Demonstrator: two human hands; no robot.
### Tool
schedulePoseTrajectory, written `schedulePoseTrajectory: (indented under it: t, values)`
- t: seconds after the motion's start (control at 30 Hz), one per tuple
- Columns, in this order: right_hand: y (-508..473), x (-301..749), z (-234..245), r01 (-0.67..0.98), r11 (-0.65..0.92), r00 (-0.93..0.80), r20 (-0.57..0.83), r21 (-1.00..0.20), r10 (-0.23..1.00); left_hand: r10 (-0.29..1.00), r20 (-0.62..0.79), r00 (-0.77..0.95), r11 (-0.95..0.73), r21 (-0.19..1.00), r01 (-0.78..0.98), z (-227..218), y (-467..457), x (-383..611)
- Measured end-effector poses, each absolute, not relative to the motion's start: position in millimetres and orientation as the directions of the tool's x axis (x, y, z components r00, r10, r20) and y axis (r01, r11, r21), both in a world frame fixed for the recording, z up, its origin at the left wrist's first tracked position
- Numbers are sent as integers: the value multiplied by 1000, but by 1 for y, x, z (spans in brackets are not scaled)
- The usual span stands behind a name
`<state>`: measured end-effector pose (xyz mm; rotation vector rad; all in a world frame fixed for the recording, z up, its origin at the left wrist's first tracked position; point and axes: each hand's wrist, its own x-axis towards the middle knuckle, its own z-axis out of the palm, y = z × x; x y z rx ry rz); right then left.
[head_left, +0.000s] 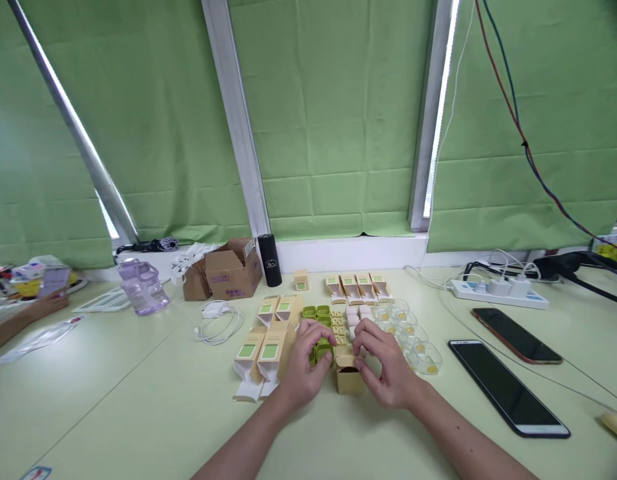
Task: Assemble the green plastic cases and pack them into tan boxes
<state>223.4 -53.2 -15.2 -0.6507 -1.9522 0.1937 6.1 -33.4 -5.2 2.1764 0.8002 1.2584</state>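
Observation:
A small tan cardboard box (350,382) stands on the table between my hands, its top flap raised and a dark opening showing. My right hand (388,367) pinches the box's right upper edge, with thumb and fingertips at the flap. Just left of the box, my left hand (306,367) is curved, thumb and forefinger apart with nothing visible between them. Behind it are several green cups (323,311), partly covered by the fingers. Beside them lie small yellow pieces (337,322), pale pink blocks (358,311) and clear plastic cups (413,333) with yellow centres.
Open tan boxes with green labels (270,351) lie left; more (356,287) stand at the back near a closed one (301,280). Phones (508,387) and a power strip (498,293) are right. A carton (233,270), black bottle (269,260), purple jug (142,287) and another person's arm (28,317) are left.

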Motion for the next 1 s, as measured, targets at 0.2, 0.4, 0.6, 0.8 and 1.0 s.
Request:
schedulePoseTrajectory:
  t: [0.2,0.4,0.6,0.8,1.0]
  values:
    - [-52,224,-17,363,846,-362,778,-390,514,568,641,516,-823,453,342,-1,-39,2]
    - [-52,223,-19,366,857,-385,779,-364,495,488,682,546,-872,349,343,-3,-41,5]
    - [-52,222,-21,379,858,-398,776,-347,490,455,701,549,-889,323,325,-5,-41,6]
    - [-52,221,-20,377,867,-408,781,-326,472,429,713,555,-902,299,313,-6,-40,6]
    - [-52,222,-20,366,868,-421,772,-336,476,440,696,568,-896,297,330,-5,-41,6]
